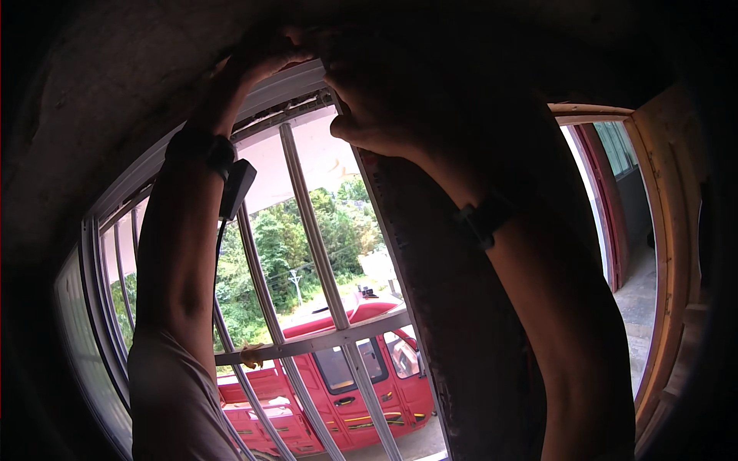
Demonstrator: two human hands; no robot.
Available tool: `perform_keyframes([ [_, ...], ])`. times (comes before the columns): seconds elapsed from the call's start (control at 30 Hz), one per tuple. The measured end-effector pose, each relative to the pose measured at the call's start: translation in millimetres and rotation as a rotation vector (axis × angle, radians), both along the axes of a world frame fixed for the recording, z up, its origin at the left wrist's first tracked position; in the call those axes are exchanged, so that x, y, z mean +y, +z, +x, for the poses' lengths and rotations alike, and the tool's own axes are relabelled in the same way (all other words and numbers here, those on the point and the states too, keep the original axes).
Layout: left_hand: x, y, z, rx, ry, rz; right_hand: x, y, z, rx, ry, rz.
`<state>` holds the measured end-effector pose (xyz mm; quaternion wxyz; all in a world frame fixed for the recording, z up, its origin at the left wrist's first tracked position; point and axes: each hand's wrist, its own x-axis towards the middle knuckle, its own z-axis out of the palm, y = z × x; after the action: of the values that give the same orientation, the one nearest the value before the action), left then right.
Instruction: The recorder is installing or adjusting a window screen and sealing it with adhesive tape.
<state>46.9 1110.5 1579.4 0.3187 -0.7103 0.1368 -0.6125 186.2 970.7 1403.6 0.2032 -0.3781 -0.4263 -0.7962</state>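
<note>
1. From my remote view, the window's grey metal frame [286,80] has its upper corner between 11 and 12 o'clock, where both hands are raised.
2. The left hand [270,57], at 11, has partly bent fingers along the top rail; shadow hides the tips, so I cannot tell what it grips.
3. The right hand [377,121], at 12, is beside that corner, thumb apart from curled fingers; I cannot tell whether it holds anything.
4. At 9 to 10, a black rectangular box [237,190] at the left wrist blocks some of my view through the pale metal bars [305,207]; the left forearm hides more at 8.
5. At 7 to 8, a brown shrivelled scrap [251,356] sits on the metal crossbar [346,336].
6. Beyond the bars, a red vehicle [355,426] stands at 6, green trees [265,246] at 9.
7. A wooden door frame [656,230] rises at 3.
</note>
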Motion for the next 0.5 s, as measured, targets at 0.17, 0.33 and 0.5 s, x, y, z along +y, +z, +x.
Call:
perform_keyframes([
  [0.17,-5.9,13.3,28.5,0.116,-0.124,0.029,-16.5,-9.2,5.1,0.014,-0.065,0.150],
  [0.33,12.9,17.4,14.1,0.082,-0.029,0.061,-1.9,-3.4,-6.0,0.152,-0.073,0.048],
  [0.5,3.3,9.8,17.9,0.038,-0.036,0.217,-5.2,-5.0,5.6,-0.006,-0.013,0.157],
])
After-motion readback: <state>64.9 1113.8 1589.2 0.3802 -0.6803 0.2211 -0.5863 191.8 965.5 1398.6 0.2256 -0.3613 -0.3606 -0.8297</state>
